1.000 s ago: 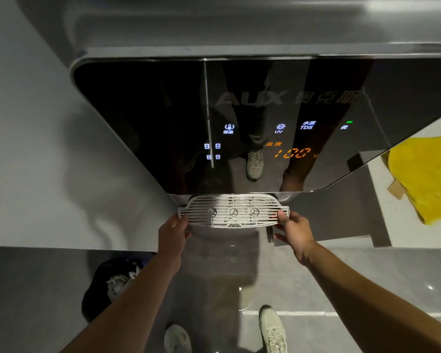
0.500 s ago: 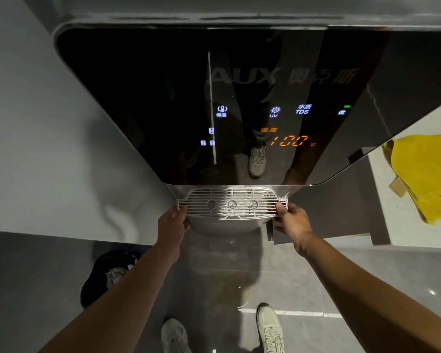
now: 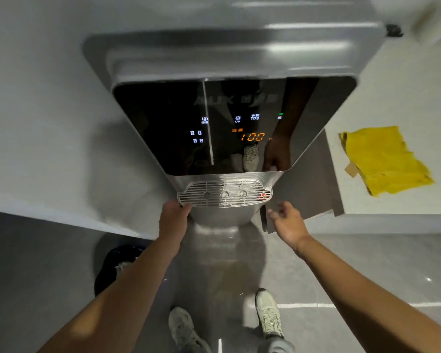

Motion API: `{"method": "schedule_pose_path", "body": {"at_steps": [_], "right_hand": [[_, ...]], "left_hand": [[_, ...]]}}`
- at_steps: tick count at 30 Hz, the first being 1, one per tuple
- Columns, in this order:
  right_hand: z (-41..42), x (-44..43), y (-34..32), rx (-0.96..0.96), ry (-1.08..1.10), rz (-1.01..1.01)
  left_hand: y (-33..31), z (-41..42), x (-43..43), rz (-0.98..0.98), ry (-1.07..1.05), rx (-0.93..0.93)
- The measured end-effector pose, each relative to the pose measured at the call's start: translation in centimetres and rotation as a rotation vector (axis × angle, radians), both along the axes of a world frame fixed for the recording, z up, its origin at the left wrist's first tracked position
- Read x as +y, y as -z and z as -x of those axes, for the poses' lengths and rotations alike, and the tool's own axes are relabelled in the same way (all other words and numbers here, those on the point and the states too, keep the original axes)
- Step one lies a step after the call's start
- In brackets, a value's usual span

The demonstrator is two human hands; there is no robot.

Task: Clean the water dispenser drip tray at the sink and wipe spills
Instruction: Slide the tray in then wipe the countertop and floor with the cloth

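Note:
The water dispenser (image 3: 178, 128) stands in front of me, with a black glass panel showing 100 in orange. Its silver slotted drip tray (image 3: 214, 200) sits in the recess below the panel, three round marks and a red dot on its grille. My left hand (image 3: 173, 217) touches the tray's left front corner, fingers bent against its edge. My right hand (image 3: 287, 222) hovers to the right of the tray, apart from it, fingers spread and relaxed. A yellow cloth (image 3: 385, 161) lies on the white counter (image 3: 392, 98) to the right.
A grey wall (image 3: 49, 123) runs along the left of the dispenser. A dark bin (image 3: 115, 266) stands on the grey tiled floor at lower left. My two shoes (image 3: 267, 312) are on the floor below the tray. A brown scrap pokes from under the cloth.
My right hand has let go of the tray's right end and pulled back to the right. The tray sits deeper in the recess. The view has tilted down and away from the panel.

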State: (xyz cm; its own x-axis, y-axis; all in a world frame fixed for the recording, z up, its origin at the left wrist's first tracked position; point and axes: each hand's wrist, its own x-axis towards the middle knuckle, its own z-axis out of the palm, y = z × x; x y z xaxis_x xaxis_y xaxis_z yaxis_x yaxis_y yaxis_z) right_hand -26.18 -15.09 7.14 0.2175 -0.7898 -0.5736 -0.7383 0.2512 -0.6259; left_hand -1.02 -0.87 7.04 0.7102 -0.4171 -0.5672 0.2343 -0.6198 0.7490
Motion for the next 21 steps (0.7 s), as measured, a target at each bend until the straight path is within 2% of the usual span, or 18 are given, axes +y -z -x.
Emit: {"method": "schedule_pose_path", "body": {"at_steps": [4, 7, 11, 13, 15, 18, 19, 21], "right_hand": [[4.3, 2.7, -7.0, -0.012, -0.15, 0.25], [6.8, 1.8, -12.7, 0.001, -0.101, 0.486], [8.9, -3.9, -17.4, 0.05, -0.161, 0.748], [9.7, -7.7, -18.0, 0.175, -0.27, 0.741], [10.8, -11.0, -17.3, 0.32, -0.386, 0.63], [12.9, -13.2, -15.1, 0.569, -0.514, 0.581], [13.4, -13.4, -14.5, 0.601, -0.53, 0.635], [14.6, -13.3, -13.7, 0.544, -0.491, 0.682]], "left_hand": [[-5.4, 3.4, 2.0, 0.047, 0.293, 0.04], [-9.2, 6.1, 2.7, 0.07, 0.536, -0.102], [-14.2, 9.5, 1.7, 0.17, 0.705, -0.249], [-15.9, 10.9, 0.5, 0.19, 0.797, -0.3], [-17.3, 12.4, -1.2, 0.195, 0.869, -0.353], [-18.5, 15.1, -4.3, 0.19, 0.878, -0.419], [-18.9, 16.1, -5.3, 0.186, 0.858, -0.438], [-19.5, 18.1, -7.3, 0.172, 0.827, -0.487]]}}
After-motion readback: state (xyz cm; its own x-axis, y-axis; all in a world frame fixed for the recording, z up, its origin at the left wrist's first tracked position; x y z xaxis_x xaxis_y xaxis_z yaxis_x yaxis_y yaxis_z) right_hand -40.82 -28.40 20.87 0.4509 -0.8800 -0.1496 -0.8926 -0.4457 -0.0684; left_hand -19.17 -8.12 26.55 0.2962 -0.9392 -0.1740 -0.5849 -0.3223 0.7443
